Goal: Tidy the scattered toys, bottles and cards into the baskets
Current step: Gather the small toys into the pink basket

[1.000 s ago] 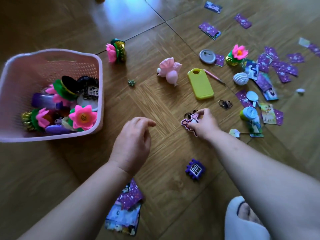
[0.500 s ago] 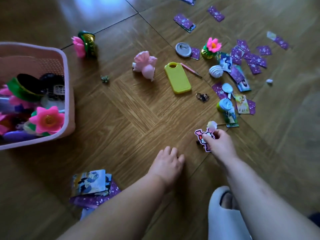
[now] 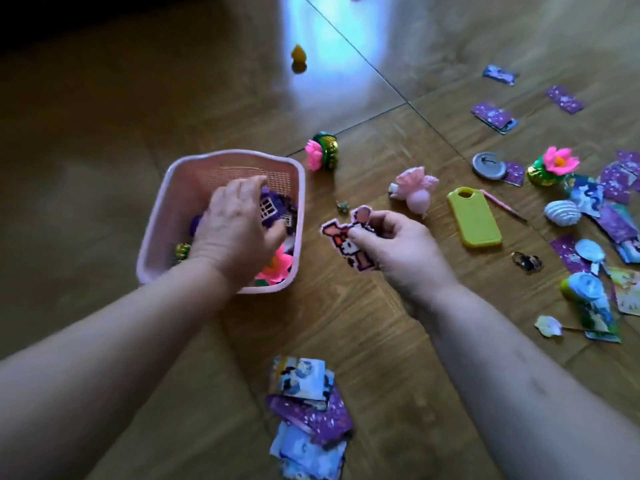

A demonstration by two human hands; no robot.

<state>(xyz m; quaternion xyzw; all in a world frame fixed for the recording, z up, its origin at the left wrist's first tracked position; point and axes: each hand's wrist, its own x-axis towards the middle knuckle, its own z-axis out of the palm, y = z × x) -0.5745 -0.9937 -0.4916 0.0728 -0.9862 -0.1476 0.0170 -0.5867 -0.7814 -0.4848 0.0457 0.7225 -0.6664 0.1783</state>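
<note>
- Pink basket [image 3: 221, 161] is set on the floor [image 3: 104, 188], left of centre. L hand [image 3: 235, 230] is seen inside it, grip curled round a purple window block [image 3: 268, 209] by the right wall.
- Bead figure [image 3: 346, 237] is held off the floor, just beside the basket's right rim, not yet over it. Long axis is judged approx. far-to-near, rounded end pointed away, one limb toward the basket.
- R hand [image 3: 398, 244]: narrow pinch, thumb + fingertips on the figure's right edge.
- Risk: the thin flat piece, edge-held, could be twisted loose or dropped short of the rim, esp. w/ L hand blocking the opening.
- Cards [image 3: 616, 188] are left scattered at right.
</note>
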